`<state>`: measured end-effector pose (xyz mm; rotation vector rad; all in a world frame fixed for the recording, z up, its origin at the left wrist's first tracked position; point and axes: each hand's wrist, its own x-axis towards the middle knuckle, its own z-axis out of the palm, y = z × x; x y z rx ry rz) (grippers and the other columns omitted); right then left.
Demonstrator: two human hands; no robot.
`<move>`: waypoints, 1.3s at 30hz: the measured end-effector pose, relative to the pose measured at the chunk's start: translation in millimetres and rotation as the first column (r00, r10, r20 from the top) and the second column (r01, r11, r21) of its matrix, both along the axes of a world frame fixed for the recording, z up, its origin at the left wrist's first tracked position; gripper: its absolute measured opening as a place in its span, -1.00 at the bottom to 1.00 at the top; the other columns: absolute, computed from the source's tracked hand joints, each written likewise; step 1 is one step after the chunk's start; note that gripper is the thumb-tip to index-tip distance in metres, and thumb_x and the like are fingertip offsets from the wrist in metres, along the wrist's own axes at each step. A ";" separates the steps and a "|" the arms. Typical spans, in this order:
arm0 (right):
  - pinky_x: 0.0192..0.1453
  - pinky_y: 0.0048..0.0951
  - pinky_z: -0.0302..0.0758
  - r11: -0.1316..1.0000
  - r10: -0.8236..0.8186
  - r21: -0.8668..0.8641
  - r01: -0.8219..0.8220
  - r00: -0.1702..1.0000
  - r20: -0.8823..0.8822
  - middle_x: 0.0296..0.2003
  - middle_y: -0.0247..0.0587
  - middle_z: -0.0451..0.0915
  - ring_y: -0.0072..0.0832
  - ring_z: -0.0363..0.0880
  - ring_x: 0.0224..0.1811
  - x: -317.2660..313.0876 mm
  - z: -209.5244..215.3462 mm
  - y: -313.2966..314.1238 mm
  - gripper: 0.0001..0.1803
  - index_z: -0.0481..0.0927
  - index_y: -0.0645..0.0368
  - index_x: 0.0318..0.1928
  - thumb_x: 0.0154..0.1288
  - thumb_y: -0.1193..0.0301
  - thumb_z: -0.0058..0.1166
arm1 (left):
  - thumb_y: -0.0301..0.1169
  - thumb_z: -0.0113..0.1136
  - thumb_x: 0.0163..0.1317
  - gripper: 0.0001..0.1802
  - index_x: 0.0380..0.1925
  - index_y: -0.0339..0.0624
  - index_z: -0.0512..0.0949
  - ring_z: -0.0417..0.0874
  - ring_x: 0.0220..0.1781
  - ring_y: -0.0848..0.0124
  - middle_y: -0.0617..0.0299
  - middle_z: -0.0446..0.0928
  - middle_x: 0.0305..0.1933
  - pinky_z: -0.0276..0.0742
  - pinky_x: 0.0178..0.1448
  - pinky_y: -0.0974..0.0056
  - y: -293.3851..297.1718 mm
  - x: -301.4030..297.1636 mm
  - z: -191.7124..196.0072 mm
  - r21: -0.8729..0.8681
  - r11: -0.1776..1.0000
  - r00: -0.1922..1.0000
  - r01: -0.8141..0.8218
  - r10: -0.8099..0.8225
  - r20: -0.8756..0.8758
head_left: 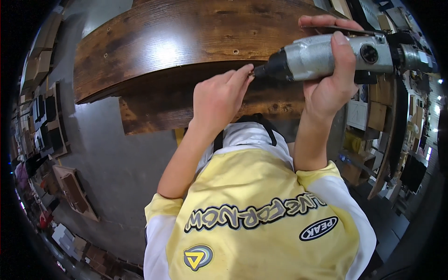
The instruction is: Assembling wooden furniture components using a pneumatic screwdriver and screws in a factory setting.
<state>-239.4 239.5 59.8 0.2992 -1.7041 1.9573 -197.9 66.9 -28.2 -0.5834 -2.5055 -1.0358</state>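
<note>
My right hand (pixel 333 74) is wrapped round a silver air screwdriver (pixel 312 56) with a black nose, held level and pointing left. Its thumb lies over the body, and the fingers reach round the far side by a flat lever. At the tool's tip, my left hand (pixel 217 100) is closed in a pinch on a small, brass-coloured screw (pixel 252 73), mostly hidden by the fingertips. Beyond both hands lies a dark brown wood-grain board (pixel 186 32) with several small holes. A lower wood-grain board (pixel 149 112) runs beneath the hands.
Grey concrete floor (pixel 107 154) shows on the left. Flat panels (pixel 74 189) and stacked cardboard boxes (pixel 39 65) stand along the far left. On the right are shelves with boxes (pixel 377 114) and a long dark upright edge (pixel 394 126) close to my right arm.
</note>
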 end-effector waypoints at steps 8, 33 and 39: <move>0.11 -0.24 0.59 1.000 -0.019 0.020 0.023 0.977 -0.211 -0.17 -0.02 0.59 -0.30 0.63 -0.11 -21.1 -3.7 -45.2 -0.63 0.38 0.25 0.10 0.37 0.39 0.10 | -0.35 0.36 0.31 -0.81 -0.09 -0.05 0.71 0.67 -0.51 0.24 0.22 0.67 -0.44 0.53 -0.44 0.24 -7.6 -22.5 -17.4 -0.024 0.985 0.983 -0.172 0.170 -0.069; 0.13 -0.24 0.58 0.994 0.036 0.107 -0.016 0.981 -0.191 -0.15 -0.08 0.59 -0.34 0.61 -0.10 -45.2 -23.8 -50.8 -0.65 0.38 0.25 0.14 0.41 0.45 0.05 | -0.36 0.38 0.31 -0.80 -0.07 0.00 0.74 0.68 -0.50 0.24 0.18 0.72 -0.36 0.57 -0.40 0.26 -19.3 -34.5 -33.6 0.127 0.969 0.973 -0.212 0.221 -0.060; 0.15 -0.25 0.57 0.973 0.110 0.222 -0.061 0.970 -0.215 -0.15 -0.11 0.58 -0.38 0.60 -0.11 -51.1 -22.8 -44.0 -0.70 0.40 0.25 0.11 0.42 0.47 0.02 | -0.32 0.30 0.39 -0.85 -0.10 0.00 0.74 0.56 -0.61 0.30 0.17 0.63 -0.49 0.40 -0.49 0.30 -50.9 -53.5 -17.5 0.101 0.953 0.955 -0.285 0.291 -0.051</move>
